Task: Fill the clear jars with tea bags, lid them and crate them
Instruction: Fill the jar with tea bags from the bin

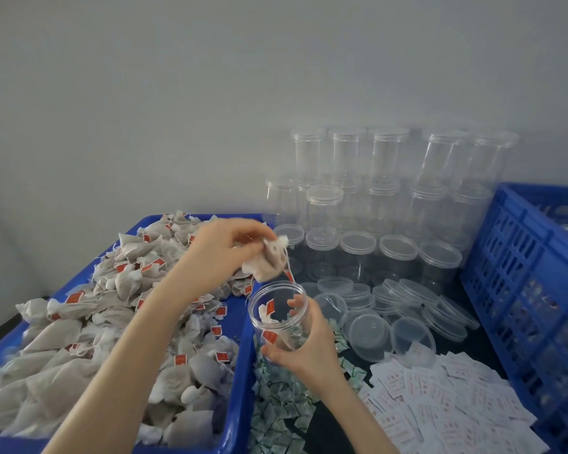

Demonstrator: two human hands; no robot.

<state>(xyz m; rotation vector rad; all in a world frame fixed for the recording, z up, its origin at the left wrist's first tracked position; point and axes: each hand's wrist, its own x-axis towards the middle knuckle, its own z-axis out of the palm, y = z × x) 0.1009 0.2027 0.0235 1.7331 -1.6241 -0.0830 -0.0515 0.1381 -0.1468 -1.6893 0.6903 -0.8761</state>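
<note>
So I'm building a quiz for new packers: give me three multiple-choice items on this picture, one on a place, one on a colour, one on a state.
1. Where is the heap of tea bags?
A. in the blue tray at left
B. in the crate at right
C. on the stacked jars

2. What colour are the tags on the tea bags?
A. green
B. red
C. black

3. How is the jar in the right hand?
A. lidded and full
B. open, with a few bags inside
C. lying on its side, empty

Answers: 1 A, the bags fill the blue tray; 2 B, red tags show all over the heap; 3 B, its mouth is bare while the left hand holds tea bags above it.
</note>
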